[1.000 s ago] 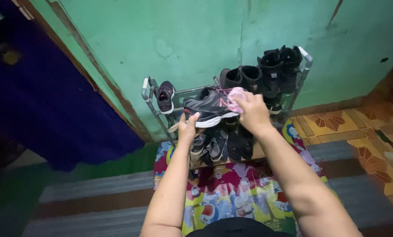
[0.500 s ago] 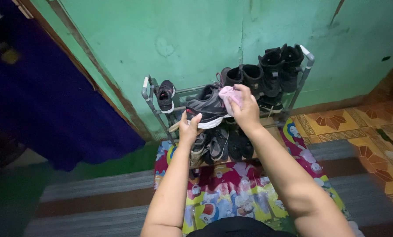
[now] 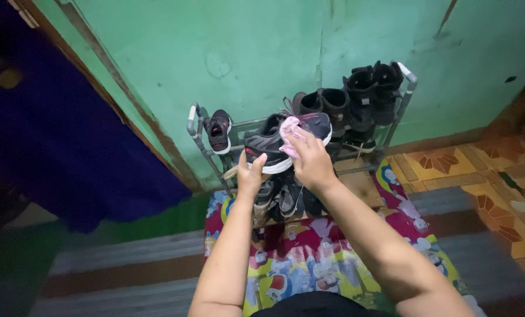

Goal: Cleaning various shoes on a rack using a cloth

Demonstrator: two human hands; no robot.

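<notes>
A worn green plaster wall (image 3: pixel 262 53) backs a low grey tubular metal shoe rack (image 3: pixel 195 126) that stands on the floor, with a dark blue curtain (image 3: pixel 51 129) hanging at the left and patterned orange floor tiles (image 3: pixel 479 170) at the right. The left hand (image 3: pixel 250 173) grips the heel end of a grey and black sneaker with a white sole and pink laces (image 3: pixel 265 147), fingers under the sole and thumb on top, holding it up in front of the rack's top tier. The right hand (image 3: pixel 310 161) is clenched around a crumpled pink cloth (image 3: pixel 289 130) and presses it onto the sneaker's upper; the hand and cloth hide the middle and part of the toe. A single small black shoe with a white sole (image 3: pixel 218 130) sits near the rack's left post, well apart from the row of tall black boots (image 3: pixel 362 97) crowded against the right post. The pairs of dark shoes on the lower tier (image 3: pixel 286 196) are in shadow behind the hands and hard to tell apart. A bright cartoon-printed mat (image 3: pixel 315 258) lies before the rack, its near edge cut off by the frame and by dark clothing. Grey striped floor (image 3: pixel 121 264) lies open to the left of the mat.
</notes>
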